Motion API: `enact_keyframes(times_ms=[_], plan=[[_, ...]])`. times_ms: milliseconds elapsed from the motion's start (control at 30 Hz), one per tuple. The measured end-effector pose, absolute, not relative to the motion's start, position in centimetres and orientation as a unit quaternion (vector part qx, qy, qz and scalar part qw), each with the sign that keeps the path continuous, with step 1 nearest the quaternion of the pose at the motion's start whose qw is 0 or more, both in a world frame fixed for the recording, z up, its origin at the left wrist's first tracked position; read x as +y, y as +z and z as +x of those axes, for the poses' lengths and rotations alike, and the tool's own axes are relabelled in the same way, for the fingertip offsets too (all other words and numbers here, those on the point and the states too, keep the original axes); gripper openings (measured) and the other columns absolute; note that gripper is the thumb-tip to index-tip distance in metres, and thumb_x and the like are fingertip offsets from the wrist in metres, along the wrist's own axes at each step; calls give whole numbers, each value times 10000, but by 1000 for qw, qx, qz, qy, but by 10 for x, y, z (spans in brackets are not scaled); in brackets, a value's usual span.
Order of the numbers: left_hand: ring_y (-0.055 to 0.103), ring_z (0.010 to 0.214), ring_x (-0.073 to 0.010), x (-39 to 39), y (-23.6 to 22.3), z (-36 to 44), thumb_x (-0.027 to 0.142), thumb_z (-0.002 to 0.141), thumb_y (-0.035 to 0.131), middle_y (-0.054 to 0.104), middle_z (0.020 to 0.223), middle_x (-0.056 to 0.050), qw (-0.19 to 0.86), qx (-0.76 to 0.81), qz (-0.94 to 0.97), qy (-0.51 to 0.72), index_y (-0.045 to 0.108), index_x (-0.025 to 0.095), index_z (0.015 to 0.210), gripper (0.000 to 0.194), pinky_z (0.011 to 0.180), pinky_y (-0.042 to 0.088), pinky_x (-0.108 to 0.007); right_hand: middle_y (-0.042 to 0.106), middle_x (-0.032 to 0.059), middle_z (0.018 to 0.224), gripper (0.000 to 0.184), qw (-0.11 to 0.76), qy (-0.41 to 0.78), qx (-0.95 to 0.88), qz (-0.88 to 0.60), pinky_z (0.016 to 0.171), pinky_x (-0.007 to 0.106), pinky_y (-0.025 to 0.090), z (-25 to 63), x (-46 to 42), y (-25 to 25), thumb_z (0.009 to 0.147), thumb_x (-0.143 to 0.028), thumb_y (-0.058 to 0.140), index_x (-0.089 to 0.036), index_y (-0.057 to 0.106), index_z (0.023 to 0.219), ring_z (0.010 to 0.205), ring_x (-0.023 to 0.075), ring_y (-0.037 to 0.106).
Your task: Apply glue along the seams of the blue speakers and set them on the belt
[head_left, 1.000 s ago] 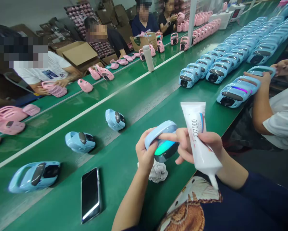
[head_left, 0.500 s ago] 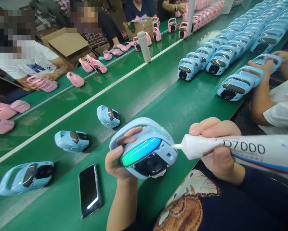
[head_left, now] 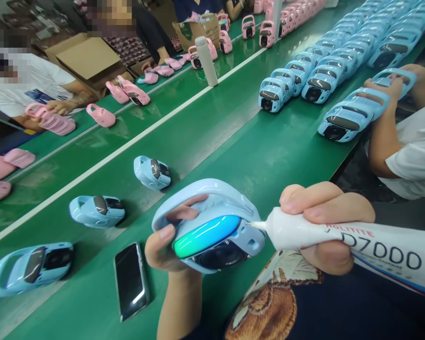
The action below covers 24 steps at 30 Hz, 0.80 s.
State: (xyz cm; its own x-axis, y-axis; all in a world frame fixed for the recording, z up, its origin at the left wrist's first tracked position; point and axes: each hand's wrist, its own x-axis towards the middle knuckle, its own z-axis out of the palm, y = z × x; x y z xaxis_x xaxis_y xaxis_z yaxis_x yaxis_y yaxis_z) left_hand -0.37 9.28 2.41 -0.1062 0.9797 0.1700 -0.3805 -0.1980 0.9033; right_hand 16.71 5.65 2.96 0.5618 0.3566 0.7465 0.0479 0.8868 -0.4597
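Note:
My left hand (head_left: 166,248) grips a light-blue portable speaker (head_left: 219,231) with a carry handle, its thumb at the side and its fingers through the handle opening. A panel on the speaker glows from green to blue above a round black driver. My right hand (head_left: 329,226) is closed around a white glue tube (head_left: 368,241) marked D7000. The tube's thin nozzle points left at the speaker's upper right corner, at or very near the surface; whether it touches I cannot tell. Part of the left hand is hidden behind the speaker.
A phone (head_left: 130,281) lies on the green table, left of my hands. Several blue speakers (head_left: 99,211) stand on the belt beyond. Rows of blue speakers (head_left: 318,87) fill the far right, where a co-worker's hand (head_left: 393,92) holds more. Across stand a white bottle (head_left: 205,61) and pink casings (head_left: 100,115).
The nozzle has shifted left along the speaker's upper edge, toward the lit panel. The right hand and tube sit slightly lower, and the camera view has shifted a little.

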Motion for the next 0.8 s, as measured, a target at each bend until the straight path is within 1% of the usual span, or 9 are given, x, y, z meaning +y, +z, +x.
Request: enact_keyframes(times_ms=[67, 200, 300, 367, 433, 567, 633, 700, 800], plan=[[702, 784, -333, 93, 25, -4, 481, 682, 584, 715, 682, -62, 526, 355, 424, 646, 729, 220, 597, 310, 685, 576, -462, 514, -14, 617, 134, 846, 100, -462, -247, 438, 301, 489, 167, 54, 29, 867, -380, 672, -251, 676, 902, 526, 147, 544], [707, 705, -287, 91, 32, 1, 343, 687, 601, 659, 582, 5, 495, 335, 414, 687, 736, 261, 611, 175, 651, 584, -425, 509, -6, 591, 154, 829, 123, -464, -286, 417, 349, 457, 167, 48, 28, 868, -439, 654, -294, 676, 915, 495, 177, 513], [707, 708, -276, 90, 35, 4, 296, 715, 561, 674, 598, 8, 488, 327, 426, 688, 748, 274, 652, 198, 620, 578, -411, 524, -3, 593, 158, 826, 116, -469, -292, 395, 349, 437, 167, 48, 28, 878, -447, 641, -306, 677, 938, 484, 182, 513], [704, 727, -280, 90, 35, 3, 304, 729, 551, 691, 619, 0, 491, 317, 440, 682, 750, 277, 672, 209, 613, 574, -415, 537, -6, 608, 158, 830, 111, -468, -283, 399, 333, 443, 168, 49, 27, 889, -432, 636, -298, 681, 958, 494, 172, 533], [698, 736, -287, 90, 33, 1, 322, 716, 577, 694, 628, 6, 500, 313, 445, 674, 751, 293, 697, 177, 627, 575, -438, 573, -3, 657, 168, 829, 123, -482, -255, 438, 315, 475, 171, 49, 24, 897, -385, 638, -257, 693, 989, 540, 155, 573], [681, 771, -330, 91, 29, -3, 441, 686, 628, 735, 714, -1, 520, 310, 462, 648, 754, 357, 758, 167, 640, 565, -506, 652, 35, 796, 219, 812, 165, -525, -193, 536, 312, 526, 179, 47, 18, 904, -305, 622, -166, 688, 1059, 667, 154, 638], [683, 789, -330, 92, 27, -3, 439, 700, 615, 742, 728, -6, 522, 306, 457, 652, 756, 350, 749, 174, 651, 569, -500, 655, 39, 805, 209, 803, 170, -538, -193, 529, 313, 517, 180, 46, 19, 913, -316, 611, -175, 676, 1053, 652, 154, 633], [691, 814, -315, 93, 27, -3, 403, 725, 579, 736, 723, -19, 529, 315, 436, 656, 758, 302, 703, 207, 690, 580, -479, 622, 17, 750, 174, 806, 159, -530, -211, 500, 302, 496, 180, 45, 22, 915, -344, 614, -199, 669, 995, 590, 142, 599], [694, 861, -310, 94, 26, -2, 429, 744, 532, 757, 826, -64, 572, 335, 396, 635, 758, 248, 665, 301, 747, 582, -474, 546, -21, 655, 157, 830, 133, -487, -237, 456, 300, 463, 178, 42, 28, 890, -377, 643, -221, 660, 890, 499, 127, 523]])
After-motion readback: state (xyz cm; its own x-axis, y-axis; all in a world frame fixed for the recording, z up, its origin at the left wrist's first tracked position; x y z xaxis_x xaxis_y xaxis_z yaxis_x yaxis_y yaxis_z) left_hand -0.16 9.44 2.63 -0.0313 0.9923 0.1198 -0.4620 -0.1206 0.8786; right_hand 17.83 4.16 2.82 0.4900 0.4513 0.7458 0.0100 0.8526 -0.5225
